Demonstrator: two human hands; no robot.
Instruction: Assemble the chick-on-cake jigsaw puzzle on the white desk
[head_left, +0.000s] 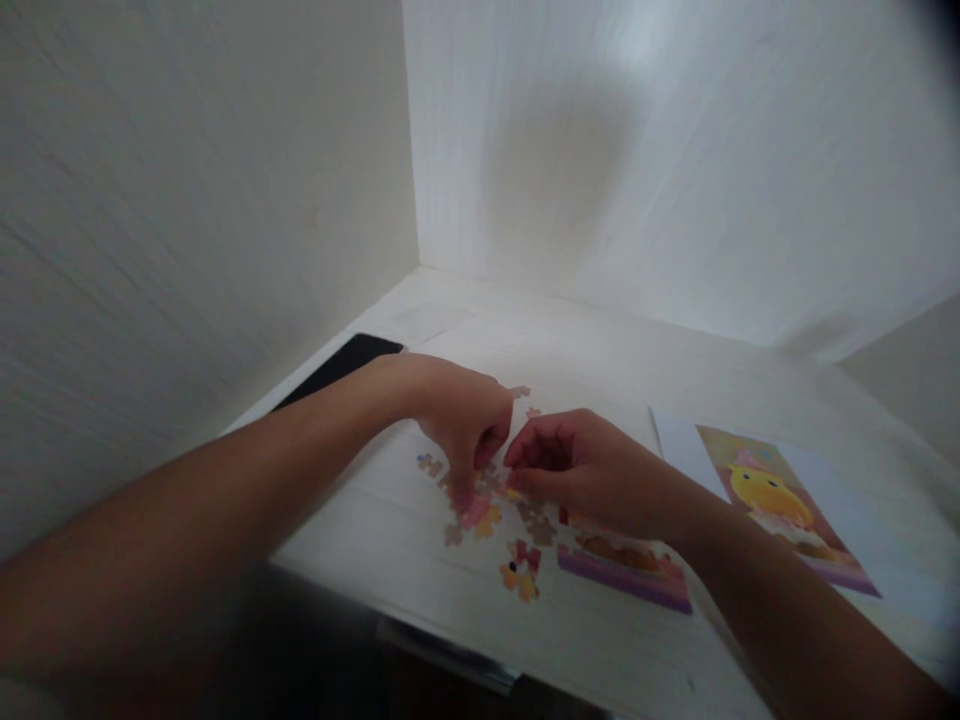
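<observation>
My left hand hangs curled over several loose jigsaw pieces on the white table, with one fingertip pressing down among them. Just to its right my right hand has its fingers pinched together over the same pile; whatever lies between them is hidden. A partly joined strip of the puzzle, purple along its edge, lies under my right wrist. A small joined cluster with red and yellow parts sits nearer the front edge.
A printed sheet with a yellow chick picture lies at the right of the table. A black flat device rests at the left by the wall. White walls close in the left and back sides.
</observation>
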